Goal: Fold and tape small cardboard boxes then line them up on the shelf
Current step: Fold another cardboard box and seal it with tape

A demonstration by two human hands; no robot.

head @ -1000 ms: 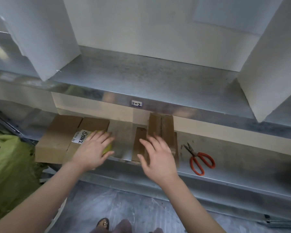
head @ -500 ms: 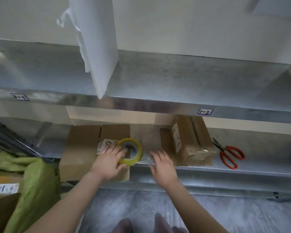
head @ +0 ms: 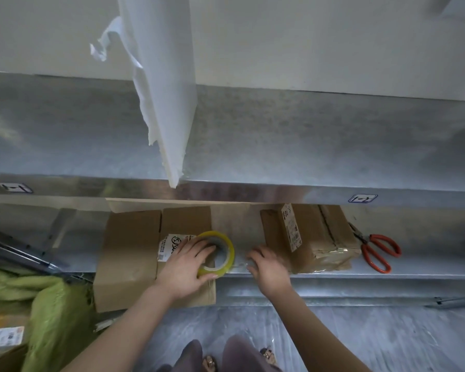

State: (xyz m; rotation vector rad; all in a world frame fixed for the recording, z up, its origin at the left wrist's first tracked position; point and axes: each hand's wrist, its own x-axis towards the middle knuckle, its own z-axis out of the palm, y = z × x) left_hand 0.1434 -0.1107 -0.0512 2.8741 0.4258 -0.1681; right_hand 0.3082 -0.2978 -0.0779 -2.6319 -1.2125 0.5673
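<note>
You were at the taping step, by my reading: your left hand (head: 184, 267) gripped the roll of clear yellowish packing tape (head: 227, 244), fingers hooked into its hollow core and thumb pressed on the outer rim, the roll resting on the flattened brown cardboard blanks (head: 132, 251) that lay at the front edge of the lower galvanised steel shelf (head: 427, 267). Your right hand (head: 269, 267) sat just beside the roll with its fingers bent toward it. A thin glossy film seemed to stretch between the two, but the hand was blurred, so I could not tell whether its fingers pinched the tape's free end or only felt for it. One small brown cardboard box (head: 314, 237) stood folded on the same shelf just right of that hand. It was wrapped in shiny wrinkled tape and had a white printed label on its side. The red-handled metal scissors (head: 376, 251) lay near its far side, apart from both hands. The next move called for drawing out a length of film while keeping the roll steady, then reaching past the box for the scissors. Clear tape clings to itself and curls, so a taut pull would matter. The blanks were matte, stiff and creased along their fold lines, and they overhung the shelf lip. The shelf metal was mottled and dully reflective, and the roll was a smooth, rigid ring.
</note>
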